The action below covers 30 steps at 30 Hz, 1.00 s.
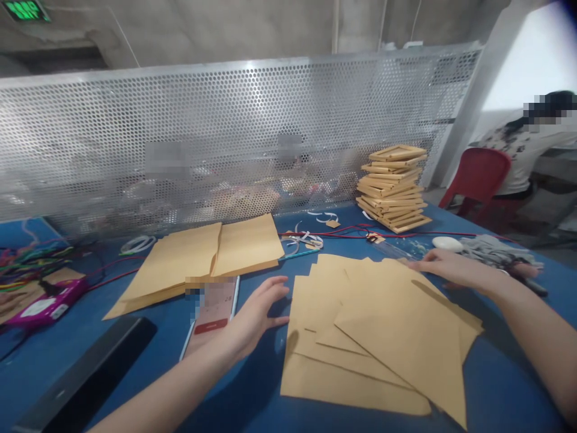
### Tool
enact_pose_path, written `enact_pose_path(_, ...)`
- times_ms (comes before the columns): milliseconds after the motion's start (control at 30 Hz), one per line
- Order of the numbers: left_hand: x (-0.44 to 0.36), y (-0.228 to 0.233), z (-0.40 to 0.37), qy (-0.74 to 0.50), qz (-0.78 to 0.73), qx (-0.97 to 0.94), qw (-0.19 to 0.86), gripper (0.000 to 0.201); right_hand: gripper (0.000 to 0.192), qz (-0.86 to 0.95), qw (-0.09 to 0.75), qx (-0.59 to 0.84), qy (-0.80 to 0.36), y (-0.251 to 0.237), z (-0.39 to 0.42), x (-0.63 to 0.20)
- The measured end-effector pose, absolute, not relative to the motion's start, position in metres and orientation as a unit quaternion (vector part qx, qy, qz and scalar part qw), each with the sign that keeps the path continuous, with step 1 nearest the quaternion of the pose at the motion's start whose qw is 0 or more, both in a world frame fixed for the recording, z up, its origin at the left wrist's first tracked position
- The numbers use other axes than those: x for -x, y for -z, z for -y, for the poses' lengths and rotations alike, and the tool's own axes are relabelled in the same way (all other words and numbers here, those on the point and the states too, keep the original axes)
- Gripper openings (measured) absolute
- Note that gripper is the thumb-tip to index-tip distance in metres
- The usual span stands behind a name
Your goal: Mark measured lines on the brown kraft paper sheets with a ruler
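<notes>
**Two hands at a fan of brown sheets**

A loose fan of brown sheets [378, 337] lies on the blue table [505, 385], in front of the person and a little to the right. The sheets overlap each other at different angles.

The left hand [256, 316] rests flat on the table just beside the left edge of the fan. Its fingers are stretched out and a little apart, pointing to the sheets — they hold nothing. Whether the fingertips touch the paper, I cannot tell.

The right hand [451, 267] lies at the far right corner of the fan, palm down, fingers long and close together. It seems to touch the top edge of the sheets, but it grips nothing that I can see.

Just left of the left hand lies a phone [214, 310] with a red bar on its screen. Farther back there is a second pile of brown sheets [202, 258], well apart from the fan. A stack of wooden frames [394, 186] stands near the perforated metal screen [225, 138]. A grey cloth [491, 249] and a white oval thing [447, 243] lie behind the right hand. At the far left are coloured cords [27, 258] and a pink pack [47, 304]; a black bar [90, 373] lies at the near left.

To the right, another person [527, 150] sits on a red chair [478, 177].
</notes>
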State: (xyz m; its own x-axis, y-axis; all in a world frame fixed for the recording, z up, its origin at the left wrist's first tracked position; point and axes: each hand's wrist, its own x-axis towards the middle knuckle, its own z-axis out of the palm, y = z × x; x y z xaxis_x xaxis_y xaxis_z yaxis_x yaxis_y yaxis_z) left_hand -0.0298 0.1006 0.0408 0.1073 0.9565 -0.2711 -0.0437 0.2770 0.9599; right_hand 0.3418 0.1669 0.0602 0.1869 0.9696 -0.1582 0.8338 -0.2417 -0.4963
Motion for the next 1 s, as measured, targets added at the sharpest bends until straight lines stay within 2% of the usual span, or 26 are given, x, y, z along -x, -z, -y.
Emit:
enact_pose_path(133, 0.02, -0.033, -0.1, -0.458, -0.498, -0.372, 0.635, 0.027, 0.042, 0.582, 0.139, 0.749, -0.283, -0.054, -0.168, -0.338)
enact_pose_path(367, 0.002, -0.023, -0.099, -0.483, -0.461, -0.303, 0.68, 0.021, 0.045, 0.603, 0.111, 0.736, -0.288, -0.05, -0.171, -0.338)
enact_pose_path(600, -0.031, -0.017, -0.113, -0.365, -0.438, -0.336, 0.75, 0.028, 0.055, 0.642, 0.045, 0.728, -0.237, -0.056, -0.16, -0.334)
enact_pose_path(700, -0.046, -0.014, -0.115, -0.318, -0.419, -0.364, 0.769, 0.027, 0.048, 0.652, 0.022, 0.72, -0.237, -0.059, -0.153, -0.331)
enact_pose_path(867, -0.049, -0.011, -0.112, -0.318, -0.429, -0.377, 0.757, 0.028, 0.031, 0.696, 0.001, 0.654, -0.295, -0.067, -0.149, -0.33)
enact_pose_path(1000, -0.031, -0.01, -0.108, -0.332, -0.454, -0.36, 0.744, 0.03, 0.023, 0.7, 0.022, 0.623, -0.348, -0.075, -0.155, -0.341)
